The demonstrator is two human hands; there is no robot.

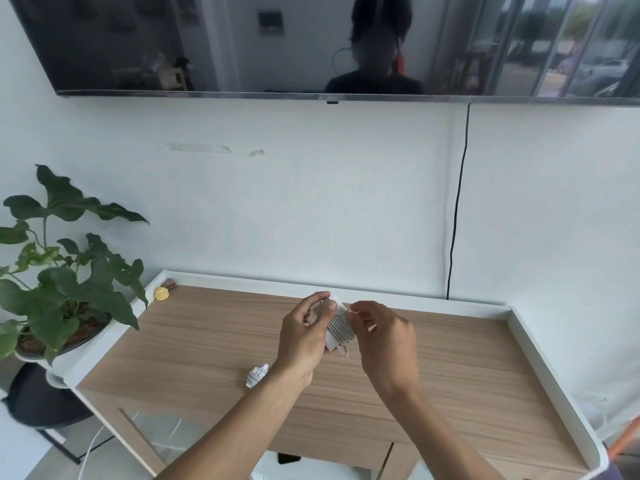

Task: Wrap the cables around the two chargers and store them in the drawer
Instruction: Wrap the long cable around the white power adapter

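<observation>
White plastic, ribbed with grey coils, is showing between the two hands: one charger (333,344) is being held up above the far middle of the wooden table top (207,341), with its cable (341,327) already lying round it in close turns. The left hand (304,334) is gripping the charger's left side, its thumb pressing on the far end. The right hand (381,337) is curling in from the right, its fingertips (353,315) seeming to pinch the last thin strand of cable at the far right corner of the coils; the pinch itself is too small to be sure of. A short end is hanging out at the near end of the charger.

The charger's long axis is running far to near, leaning slightly right, so the turns are crossing it left to right. That is what the coming move is resting on: the free strand is lying on the right hand's side, so that hand is likely finishing the wrap while the left is steadying the body.

The second charger (256,374) is lying wrapped on the table, just near and left of the left wrist, making the left hand the closer one. The cabinet front (329,445) is sitting below the near edge, towards the person; which part is the drawer I cannot tell.
</observation>
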